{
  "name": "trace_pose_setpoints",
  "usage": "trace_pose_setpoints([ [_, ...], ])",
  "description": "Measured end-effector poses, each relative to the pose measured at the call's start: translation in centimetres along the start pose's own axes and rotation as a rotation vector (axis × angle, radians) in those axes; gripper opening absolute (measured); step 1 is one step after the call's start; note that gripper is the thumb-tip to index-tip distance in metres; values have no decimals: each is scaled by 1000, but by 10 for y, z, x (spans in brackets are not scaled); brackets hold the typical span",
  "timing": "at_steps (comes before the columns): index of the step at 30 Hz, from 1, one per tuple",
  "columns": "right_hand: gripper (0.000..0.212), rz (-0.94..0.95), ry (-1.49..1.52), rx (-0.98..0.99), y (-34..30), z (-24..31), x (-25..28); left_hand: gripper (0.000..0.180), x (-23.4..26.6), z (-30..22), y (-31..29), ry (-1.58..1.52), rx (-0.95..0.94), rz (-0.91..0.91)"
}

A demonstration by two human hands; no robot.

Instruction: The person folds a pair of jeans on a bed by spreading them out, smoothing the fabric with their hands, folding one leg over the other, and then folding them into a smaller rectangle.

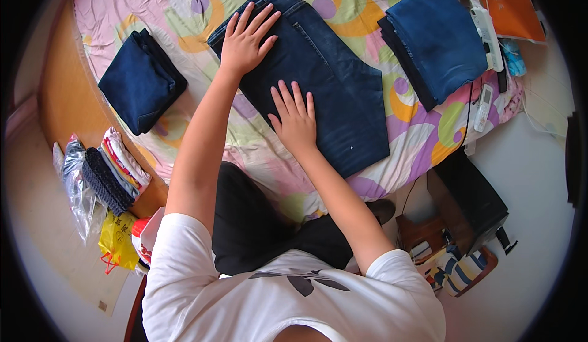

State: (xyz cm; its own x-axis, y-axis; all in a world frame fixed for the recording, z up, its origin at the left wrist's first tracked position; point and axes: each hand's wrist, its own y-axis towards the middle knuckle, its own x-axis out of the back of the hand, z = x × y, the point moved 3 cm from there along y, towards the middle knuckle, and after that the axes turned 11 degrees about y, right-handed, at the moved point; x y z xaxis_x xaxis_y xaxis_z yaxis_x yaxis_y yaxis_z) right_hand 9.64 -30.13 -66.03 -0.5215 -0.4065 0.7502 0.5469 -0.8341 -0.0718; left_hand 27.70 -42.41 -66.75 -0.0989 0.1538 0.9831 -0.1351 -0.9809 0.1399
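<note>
A pair of dark blue jeans lies folded on the patterned bedsheet in front of me, its waistband toward the far left. My left hand rests flat near the waistband, fingers spread. Nearer to me, my right hand is pressed flat on the denim with its fingers stretched out and the thumb apart. Neither hand grips anything. On the left of the bed sits a small folded dark blue garment. To the right, a folded blue pair of jeans lies on top of a darker folded piece.
A white power strip, a remote control and an orange bag are at the far right. Below stands a black box-shaped case. At left are stacked folded clothes and a yellow bag.
</note>
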Motion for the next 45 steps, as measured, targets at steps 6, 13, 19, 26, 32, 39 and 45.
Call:
trace_pose_setpoints([
  [6, 62, 209, -88, -153, -123, -36, 48, 50, 4, 10, 3, 37, -49, 27],
  [13, 47, 115, 284, -346, -168, -48, 92, 52, 10, 9, 5, -69, 47, -6],
  [19, 46, 321, 1892, -807, -50, -73, 63, 55, -1, 2, 17, 13, 13, 62],
  [26, 64, 244, 1875, -1087, -137, -134, 115, 57, -5, 3, 17, 78, 26, 142],
  [32, 77, -10, 1499, -1470, -147, -154, 115, 57, -5, 4, 27, 84, 11, 172],
  [39, 74, -198, 1316, -1473, -155, -138, 100, 58, -7, 10, 12, 72, -12, 161],
  [45, 68, -415, 1179, -1357, -155, -132, 94, 57, -4, 8, 9, 21, -27, 35],
])
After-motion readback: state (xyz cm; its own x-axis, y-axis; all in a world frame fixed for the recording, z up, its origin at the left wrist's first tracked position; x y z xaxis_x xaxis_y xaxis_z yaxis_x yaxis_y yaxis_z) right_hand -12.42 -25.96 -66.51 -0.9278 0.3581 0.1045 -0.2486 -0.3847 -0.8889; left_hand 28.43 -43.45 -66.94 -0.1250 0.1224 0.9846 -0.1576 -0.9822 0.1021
